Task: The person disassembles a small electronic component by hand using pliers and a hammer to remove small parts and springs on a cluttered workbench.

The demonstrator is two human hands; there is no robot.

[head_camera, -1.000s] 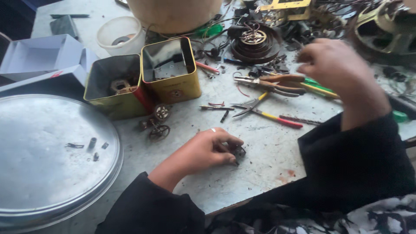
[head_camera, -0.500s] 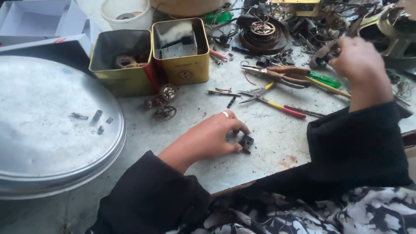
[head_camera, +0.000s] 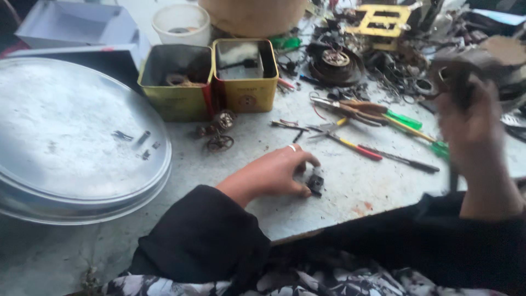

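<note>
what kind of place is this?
Likely a small repair workbench: loose gears, screwdrivers and pliers strewn across the table, and a heap of metal mechanism parts at the back.

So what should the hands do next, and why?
Probably bring the raised right hand down to the small black part. The left hand is pinning that part on the table, while the right hand, blurred, seems to hold a thin dark tool above it.

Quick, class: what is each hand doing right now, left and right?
Left hand: closed on a small dark part on the table.
Right hand: raised, blurred; cannot tell.
</note>
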